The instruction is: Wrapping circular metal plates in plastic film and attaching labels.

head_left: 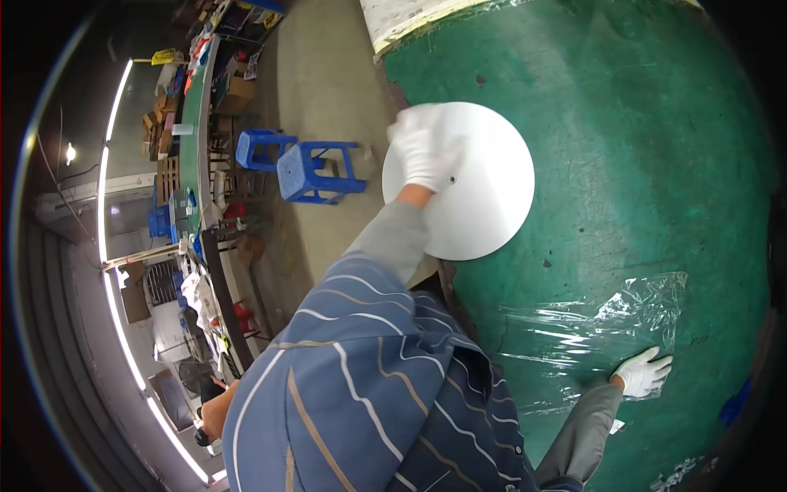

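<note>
A large round white disc (498, 180) with a small dark hole near its middle lies on the green tabletop, its left side reaching the table's edge. My left hand (424, 148), in a white glove, is over the left part of the disc. Its fingers are smeared by motion, so I cannot tell whether they grip the rim or only touch the surface. To the lower right, a clear plastic sheet or bag (574, 328) lies wrinkled and shiny. My right hand (643, 374), also white-gloved, rests on its lower right corner with the fingers spread.
The green table (623, 164) has chips and scuffs. A whitish panel (410, 20) borders it at the top. Two blue plastic stools (316, 172) stand on the floor to the left. Beyond them, a long workbench (193, 123) carries boxes and clutter. Part of another person (217, 414) shows lower left.
</note>
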Tool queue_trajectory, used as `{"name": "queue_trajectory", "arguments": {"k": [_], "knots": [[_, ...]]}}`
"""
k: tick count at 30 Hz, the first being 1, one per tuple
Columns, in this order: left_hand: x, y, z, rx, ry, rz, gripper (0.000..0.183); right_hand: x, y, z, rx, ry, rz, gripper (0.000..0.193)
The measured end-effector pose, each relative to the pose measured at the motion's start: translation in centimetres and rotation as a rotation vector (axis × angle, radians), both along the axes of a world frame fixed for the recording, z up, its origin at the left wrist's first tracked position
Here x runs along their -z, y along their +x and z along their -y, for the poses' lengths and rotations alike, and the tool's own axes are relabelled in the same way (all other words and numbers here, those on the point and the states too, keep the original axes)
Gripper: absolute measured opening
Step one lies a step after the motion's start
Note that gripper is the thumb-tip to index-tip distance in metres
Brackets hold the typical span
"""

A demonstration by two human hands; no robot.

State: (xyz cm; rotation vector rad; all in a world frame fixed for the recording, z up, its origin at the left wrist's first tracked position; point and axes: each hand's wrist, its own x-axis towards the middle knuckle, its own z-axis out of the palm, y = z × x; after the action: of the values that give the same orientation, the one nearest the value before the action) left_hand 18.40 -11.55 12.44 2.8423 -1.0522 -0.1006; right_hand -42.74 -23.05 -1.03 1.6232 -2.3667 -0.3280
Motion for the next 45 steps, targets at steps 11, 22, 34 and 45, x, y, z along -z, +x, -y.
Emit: {"name": "queue_trajectory", "arguments": {"k": [11, 22, 34, 45], "knots": [[6.7, 0.4, -19.5, -0.870, -0.960, -1.527, 0.037, -0.4, -0.4, -0.2, -0.064, -0.093, -0.031, 0.063], [-8.5, -5.9, -13.0, -0.344, -0.703, -1.415, 0.051, -2.8, 3.0, -0.2, 0.017, -0.137, 0.153, 0.063], [-9.6, -23.6, -14.0, -0.287, -0.559, -1.947, 0.062, -1.2, -1.9, -1.4, -0.181, -0.135, 0.253, 0.060], [0.0, -29.8, -12.5, -0.276, -0.161, -2.068, 0.064, -2.5, -1.9, -1.4, -0.254, -0.120, 0.261, 0.058]]}}
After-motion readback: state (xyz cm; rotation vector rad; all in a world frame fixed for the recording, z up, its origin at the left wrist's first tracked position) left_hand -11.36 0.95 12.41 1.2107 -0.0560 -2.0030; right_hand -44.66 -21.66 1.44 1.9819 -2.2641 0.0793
